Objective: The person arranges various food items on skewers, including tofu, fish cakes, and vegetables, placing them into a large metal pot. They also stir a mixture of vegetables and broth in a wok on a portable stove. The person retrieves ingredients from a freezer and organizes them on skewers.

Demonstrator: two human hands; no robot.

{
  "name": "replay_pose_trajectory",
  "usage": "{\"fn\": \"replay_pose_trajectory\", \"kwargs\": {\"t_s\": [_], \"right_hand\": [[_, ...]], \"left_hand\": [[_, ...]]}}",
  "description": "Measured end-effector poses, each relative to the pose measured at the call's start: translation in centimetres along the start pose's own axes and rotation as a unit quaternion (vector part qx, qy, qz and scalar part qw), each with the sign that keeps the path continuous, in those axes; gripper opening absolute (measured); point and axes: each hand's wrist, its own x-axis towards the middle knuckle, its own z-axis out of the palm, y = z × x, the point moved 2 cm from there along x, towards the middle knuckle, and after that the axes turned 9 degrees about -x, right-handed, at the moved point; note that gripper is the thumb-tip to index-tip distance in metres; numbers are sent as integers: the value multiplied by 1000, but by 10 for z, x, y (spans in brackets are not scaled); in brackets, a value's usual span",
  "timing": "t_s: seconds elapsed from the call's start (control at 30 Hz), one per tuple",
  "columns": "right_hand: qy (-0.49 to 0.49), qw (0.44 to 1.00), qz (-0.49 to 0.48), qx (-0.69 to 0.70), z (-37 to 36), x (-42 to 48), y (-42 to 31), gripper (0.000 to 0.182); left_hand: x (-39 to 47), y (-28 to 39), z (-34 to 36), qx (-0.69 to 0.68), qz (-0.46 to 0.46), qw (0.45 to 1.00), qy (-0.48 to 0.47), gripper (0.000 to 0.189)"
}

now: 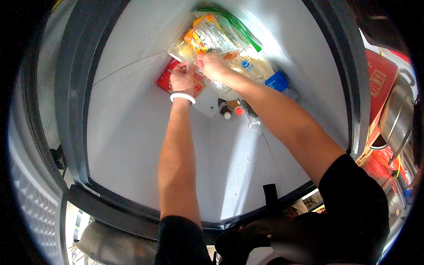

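Observation:
Both my arms reach down into a white-lined chest (132,142), apparently a chest freezer. My left hand (182,78), with a white bangle (183,97) at the wrist, pinches the edge of a clear plastic bag (187,51) holding something pale yellow. Close beside it, my right hand (212,66) grips the same bag's gathered plastic. A red printed packet (164,79) lies under my left hand. Behind the hands is an orange-and-clear food package (202,36). Right of my right hand lies a bag of pale noodle-like strands (253,64) with a blue end. My fingertips are partly hidden.
A green strip (237,25) edges a clear bag at the back. Two small bottles (225,109), one white-capped and one red-capped, lie below my right forearm. The black rim (132,203) surrounds the opening. Outside at right are a red carton (381,82) and a metal pot (396,116).

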Motion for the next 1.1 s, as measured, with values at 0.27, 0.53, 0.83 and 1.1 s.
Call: {"fn": "replay_pose_trajectory", "kwargs": {"t_s": [0.27,0.53,0.83,1.1], "right_hand": [[4,995,88,-57,-18,0,5,12],[104,989,103,-20,-38,-3,9,17],[152,983,-95,28,-31,-32,-10,16],[-102,979,-14,-178,-25,1,-16,20]], "left_hand": [[-40,56,11,300,63,936,173,31],[-76,73,19,404,197,869,208,47],[-68,87,22,218,130,955,151,16],[-42,89,-8,232,163,958,45,21]]}}
